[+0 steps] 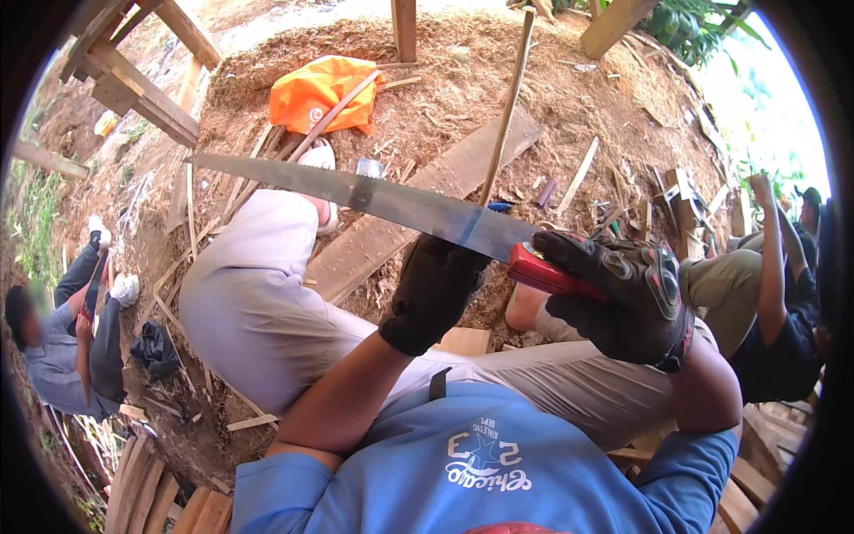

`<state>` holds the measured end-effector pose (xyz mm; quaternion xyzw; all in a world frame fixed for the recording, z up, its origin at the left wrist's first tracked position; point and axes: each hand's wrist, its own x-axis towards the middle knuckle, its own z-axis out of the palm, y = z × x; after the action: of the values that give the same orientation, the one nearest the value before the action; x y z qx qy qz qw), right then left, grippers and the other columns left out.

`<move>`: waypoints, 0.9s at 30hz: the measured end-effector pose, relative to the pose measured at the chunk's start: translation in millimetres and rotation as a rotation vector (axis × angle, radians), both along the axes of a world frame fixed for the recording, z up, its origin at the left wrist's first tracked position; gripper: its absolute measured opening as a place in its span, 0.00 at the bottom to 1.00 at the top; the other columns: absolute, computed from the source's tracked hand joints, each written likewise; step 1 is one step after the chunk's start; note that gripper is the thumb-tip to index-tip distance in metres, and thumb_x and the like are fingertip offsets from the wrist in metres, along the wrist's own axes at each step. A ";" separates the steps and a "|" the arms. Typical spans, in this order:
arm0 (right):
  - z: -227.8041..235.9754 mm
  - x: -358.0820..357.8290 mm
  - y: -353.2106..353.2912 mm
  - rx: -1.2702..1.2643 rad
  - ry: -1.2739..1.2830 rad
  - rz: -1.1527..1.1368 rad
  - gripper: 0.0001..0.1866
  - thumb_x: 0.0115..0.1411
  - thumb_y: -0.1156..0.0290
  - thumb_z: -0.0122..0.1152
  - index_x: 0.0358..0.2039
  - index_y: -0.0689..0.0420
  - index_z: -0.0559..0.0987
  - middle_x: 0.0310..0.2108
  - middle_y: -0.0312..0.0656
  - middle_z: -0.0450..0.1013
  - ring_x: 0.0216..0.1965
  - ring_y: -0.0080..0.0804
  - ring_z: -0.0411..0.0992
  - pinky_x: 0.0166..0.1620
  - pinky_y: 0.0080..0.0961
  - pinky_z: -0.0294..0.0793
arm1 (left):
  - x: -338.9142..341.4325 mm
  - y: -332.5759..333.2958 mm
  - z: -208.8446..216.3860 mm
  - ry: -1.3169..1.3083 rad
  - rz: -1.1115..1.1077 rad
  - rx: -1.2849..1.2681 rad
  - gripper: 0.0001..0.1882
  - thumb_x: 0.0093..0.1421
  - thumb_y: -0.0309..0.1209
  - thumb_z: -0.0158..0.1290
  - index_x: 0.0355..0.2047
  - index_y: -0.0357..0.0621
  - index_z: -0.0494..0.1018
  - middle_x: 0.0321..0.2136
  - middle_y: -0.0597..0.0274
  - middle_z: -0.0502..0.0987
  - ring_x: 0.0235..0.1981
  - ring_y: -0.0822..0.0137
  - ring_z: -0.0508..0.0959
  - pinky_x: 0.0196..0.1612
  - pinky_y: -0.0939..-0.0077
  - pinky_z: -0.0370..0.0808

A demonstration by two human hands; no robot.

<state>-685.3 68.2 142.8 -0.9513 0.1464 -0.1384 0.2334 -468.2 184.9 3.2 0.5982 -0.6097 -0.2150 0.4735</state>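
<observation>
A handsaw with a long toothed metal blade (356,191) lies across in front of me, its tip to the left. My right hand (627,289), in a black glove, is closed around its red handle (550,271). Also gloved in black, my left hand (436,289) is curled at the lower edge of the blade, close to the handle end. Its fingertips are hidden, so what it grips does not show. Beyond the blade, a thin wooden stick (511,98) slants upward; its lower end passes out of sight at the saw.
A wide plank (454,165) lies on sawdust-covered ground, near an orange bag (325,93). Wooden posts (142,93) stand at the far left. One person (67,347) sits at left with a saw; others (774,303) are at right. Curved wood pieces (142,485) lie at lower left.
</observation>
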 end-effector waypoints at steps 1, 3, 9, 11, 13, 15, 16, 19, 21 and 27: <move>-0.7 1.1 -0.7 0.001 -0.004 0.003 0.34 0.58 0.68 0.77 0.66 0.53 0.79 0.37 0.45 0.84 0.33 0.45 0.83 0.37 0.39 0.81 | 0.9 0.7 -0.3 -0.046 0.005 0.008 0.22 0.59 0.26 0.63 0.54 0.41 0.75 0.44 0.46 0.78 0.43 0.40 0.78 0.45 0.45 0.76; -0.8 -0.1 -2.1 0.016 -0.004 0.000 0.34 0.59 0.68 0.77 0.66 0.53 0.79 0.36 0.45 0.84 0.32 0.44 0.83 0.37 0.38 0.80 | -1.7 -0.8 3.3 -0.041 0.039 -0.005 0.19 0.63 0.29 0.59 0.54 0.40 0.76 0.43 0.50 0.79 0.42 0.46 0.77 0.45 0.49 0.75; 5.5 -8.1 -1.8 0.160 0.071 -0.039 0.34 0.60 0.71 0.76 0.68 0.52 0.78 0.36 0.45 0.83 0.31 0.40 0.82 0.37 0.36 0.80 | -14.7 1.2 32.8 0.888 0.102 0.348 0.17 0.77 0.41 0.54 0.54 0.40 0.80 0.34 0.68 0.81 0.32 0.76 0.75 0.38 0.73 0.74; 9.6 -10.9 -1.1 0.183 0.091 -0.040 0.34 0.60 0.72 0.75 0.68 0.52 0.78 0.35 0.45 0.83 0.31 0.40 0.82 0.38 0.37 0.80 | -15.7 3.8 37.3 0.959 0.113 0.367 0.16 0.76 0.41 0.55 0.51 0.42 0.80 0.30 0.69 0.79 0.30 0.78 0.75 0.33 0.76 0.72; 5.7 -13.5 -4.4 0.139 0.038 -0.014 0.35 0.59 0.72 0.76 0.67 0.53 0.78 0.35 0.45 0.83 0.32 0.42 0.82 0.39 0.37 0.80 | -15.1 5.2 32.5 1.028 0.102 0.366 0.14 0.75 0.43 0.56 0.46 0.45 0.77 0.27 0.71 0.76 0.25 0.80 0.74 0.27 0.80 0.69; 6.3 -13.2 -6.4 0.107 0.023 -0.002 0.35 0.56 0.71 0.77 0.66 0.53 0.79 0.35 0.45 0.83 0.33 0.45 0.82 0.40 0.38 0.80 | -15.1 6.4 29.9 1.087 0.091 0.362 0.13 0.74 0.44 0.57 0.43 0.48 0.76 0.26 0.72 0.75 0.22 0.80 0.73 0.24 0.81 0.68; 12.1 -12.8 -6.7 0.112 0.052 -0.009 0.36 0.55 0.70 0.77 0.66 0.53 0.80 0.36 0.46 0.83 0.33 0.46 0.82 0.40 0.39 0.80 | -16.2 7.4 30.1 1.111 0.089 0.363 0.13 0.74 0.44 0.57 0.44 0.49 0.76 0.26 0.72 0.75 0.22 0.80 0.73 0.23 0.81 0.68; 14.6 -15.1 -3.7 0.114 0.113 -0.058 0.37 0.50 0.68 0.78 0.64 0.54 0.81 0.37 0.47 0.83 0.35 0.49 0.82 0.41 0.40 0.80 | -15.7 8.6 38.3 1.135 0.072 0.384 0.12 0.74 0.44 0.57 0.43 0.49 0.76 0.26 0.72 0.75 0.22 0.80 0.73 0.24 0.82 0.68; 14.9 -18.3 -1.6 0.082 0.128 -0.080 0.37 0.50 0.68 0.77 0.64 0.53 0.81 0.37 0.47 0.83 0.35 0.49 0.82 0.40 0.40 0.80 | -16.6 9.2 39.6 1.123 0.059 0.377 0.13 0.74 0.45 0.57 0.43 0.50 0.76 0.26 0.72 0.75 0.22 0.80 0.74 0.24 0.82 0.69; 13.7 -44.5 -9.6 0.166 0.334 -0.312 0.35 0.61 0.67 0.76 0.69 0.49 0.77 0.38 0.42 0.85 0.31 0.35 0.81 0.37 0.33 0.80 | 29.1 6.8 22.2 1.384 0.145 0.122 0.09 0.76 0.40 0.56 0.42 0.51 0.78 0.23 0.75 0.74 0.19 0.81 0.72 0.19 0.82 0.66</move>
<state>-729.8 58.6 156.5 -0.9043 0.3392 -0.0009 0.2591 -439.2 191.7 25.5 0.3886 -0.1134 -0.5481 0.7319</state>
